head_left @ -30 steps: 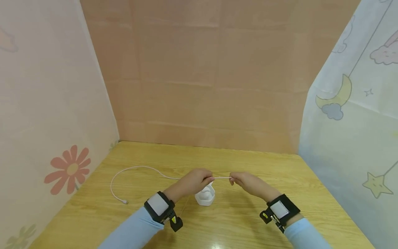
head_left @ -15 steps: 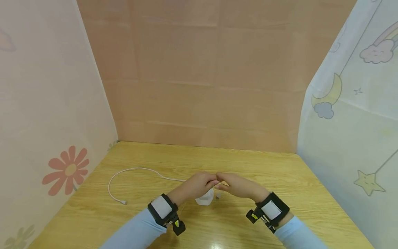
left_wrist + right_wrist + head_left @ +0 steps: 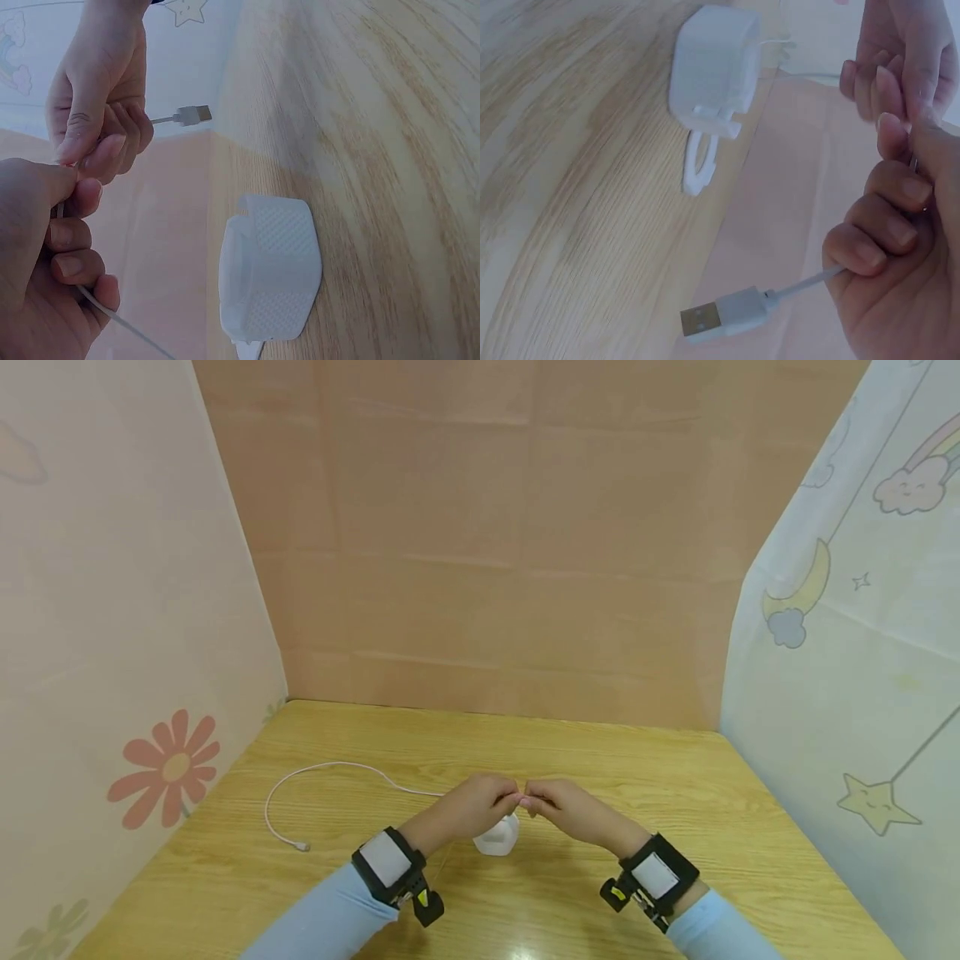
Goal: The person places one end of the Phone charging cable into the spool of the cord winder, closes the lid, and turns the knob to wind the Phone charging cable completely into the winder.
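Note:
My left hand (image 3: 474, 803) and my right hand (image 3: 576, 811) pinch a thin white USB cable (image 3: 330, 764), their thumbs and fingertips meeting in the middle. In the right wrist view the cable runs through the curled fingers of my right hand, and its USB-A plug (image 3: 739, 313) sticks out past the little finger. On the other side, the cable leaves my left fist and curves leftward over the table to a small white connector (image 3: 302, 846). Just below the hands stands a white many-sided plastic case (image 3: 274, 266) with textured sides; a looped tab (image 3: 700, 166) projects from it.
The wood-grain table (image 3: 637, 893) carries the case and cable. A brown paper backdrop (image 3: 517, 568) closes the rear, and printed cloths hang at the left (image 3: 142, 610) and right (image 3: 840, 677). Each wrist wears a strapped black camera.
A second ago a straight stretch of cable showed between the separated hands. My right hand has since come left, and the fingertips now meet. The left hand has barely shifted.

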A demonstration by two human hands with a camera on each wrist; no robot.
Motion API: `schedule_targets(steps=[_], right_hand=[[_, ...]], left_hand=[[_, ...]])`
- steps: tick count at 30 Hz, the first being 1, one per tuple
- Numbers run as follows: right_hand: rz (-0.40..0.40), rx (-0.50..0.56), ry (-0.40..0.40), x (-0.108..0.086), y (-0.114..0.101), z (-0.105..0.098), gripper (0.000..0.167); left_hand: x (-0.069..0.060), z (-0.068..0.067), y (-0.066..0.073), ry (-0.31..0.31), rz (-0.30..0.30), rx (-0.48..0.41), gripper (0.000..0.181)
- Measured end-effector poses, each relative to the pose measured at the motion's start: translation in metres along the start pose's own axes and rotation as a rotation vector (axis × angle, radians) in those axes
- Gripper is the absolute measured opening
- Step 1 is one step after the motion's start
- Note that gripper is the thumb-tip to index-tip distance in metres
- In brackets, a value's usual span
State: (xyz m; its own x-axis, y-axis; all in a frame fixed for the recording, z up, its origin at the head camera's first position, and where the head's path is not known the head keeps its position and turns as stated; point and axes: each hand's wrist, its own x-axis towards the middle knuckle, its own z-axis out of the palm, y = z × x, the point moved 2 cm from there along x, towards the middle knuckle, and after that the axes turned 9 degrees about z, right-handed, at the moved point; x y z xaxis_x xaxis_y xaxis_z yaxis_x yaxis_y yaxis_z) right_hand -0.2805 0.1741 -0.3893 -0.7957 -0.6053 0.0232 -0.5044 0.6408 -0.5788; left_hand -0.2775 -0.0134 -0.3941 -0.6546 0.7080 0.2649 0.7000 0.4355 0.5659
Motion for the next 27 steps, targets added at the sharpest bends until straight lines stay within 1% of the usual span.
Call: schedule_targets(steps=[2, 5, 8, 10, 14, 19, 22, 24, 27], right_hand=[[0.004, -0.019, 0.015, -0.001, 0.005, -0.001, 0.033], [0.022, -0.061, 0.048, -0.004, 0.014, -0.005, 0.032], [0.038, -0.089, 0.077, -0.008, 0.021, -0.010, 0.030], [0.048, -0.112, 0.092, -0.010, 0.025, -0.013, 0.029], [0.058, -0.153, 0.105, -0.013, 0.031, -0.017, 0.029], [0.055, -0.195, 0.111, -0.016, 0.044, -0.021, 0.029], [0.063, -0.224, 0.117, -0.018, 0.054, -0.025, 0.027], [0.076, -0.235, 0.115, -0.020, 0.062, -0.028, 0.026], [0.106, -0.228, 0.097, -0.021, 0.071, -0.031, 0.025]], left_hand=[[-0.001, -0.001, -0.002, -0.001, -0.006, -0.006, 0.032], [-0.006, -0.004, -0.008, 0.001, -0.033, -0.022, 0.031], [-0.011, -0.009, -0.019, 0.009, -0.048, -0.019, 0.031], [-0.014, -0.013, -0.027, 0.016, -0.050, -0.001, 0.031], [-0.021, -0.021, -0.041, 0.034, -0.056, 0.020, 0.032], [-0.027, -0.027, -0.056, 0.045, -0.077, 0.047, 0.030], [-0.030, -0.030, -0.061, 0.047, -0.095, 0.064, 0.028], [-0.031, -0.032, -0.061, 0.048, -0.108, 0.062, 0.028], [-0.032, -0.032, -0.061, 0.051, -0.109, 0.080, 0.027]])
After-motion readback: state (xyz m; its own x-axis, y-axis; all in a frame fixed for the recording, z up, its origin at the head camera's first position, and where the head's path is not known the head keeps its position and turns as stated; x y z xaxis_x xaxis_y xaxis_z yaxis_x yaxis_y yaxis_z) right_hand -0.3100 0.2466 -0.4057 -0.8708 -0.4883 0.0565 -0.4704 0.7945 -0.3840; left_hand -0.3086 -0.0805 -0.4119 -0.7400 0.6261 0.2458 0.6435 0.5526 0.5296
